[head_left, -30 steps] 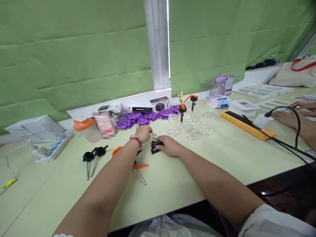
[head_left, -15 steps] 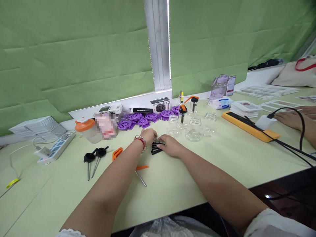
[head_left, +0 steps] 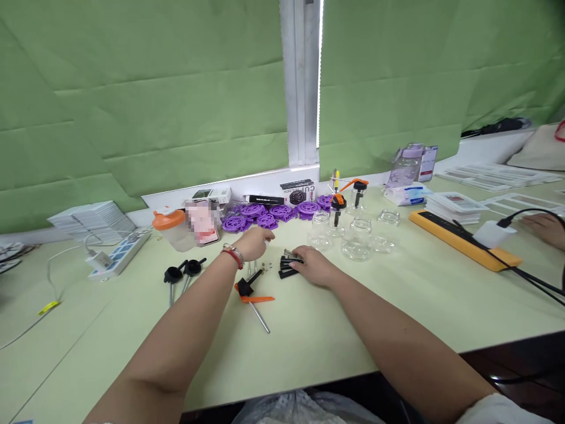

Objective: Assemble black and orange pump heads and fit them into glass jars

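My left hand (head_left: 252, 243), with bracelets at its wrist, is closed in a pinch over the table; a small pale bit shows at its fingertips, too small to name. My right hand (head_left: 314, 266) has its thumb and fingers closed on the near end of a small pile of black plastic strips (head_left: 288, 272). Small metal springs (head_left: 292, 254) lie on the strips' far side, partly behind the fingers. Below my left hand are tiny loose pieces (head_left: 266, 267) and a black-and-orange grinder handle (head_left: 245, 287) with a metal rod.
Several purple plastic parts (head_left: 267, 221) lie along the back. Clear glass jars (head_left: 356, 244) stand right of centre. Two black crank pieces (head_left: 173, 274) and an orange-lidded shaker (head_left: 170, 221) are at left. An orange power strip (head_left: 463, 238) lies at right near another person's hand (head_left: 544, 227).
My left hand has moved left, away from the black strips and my right hand. My right hand stays at the strips. The view has shifted slightly left.
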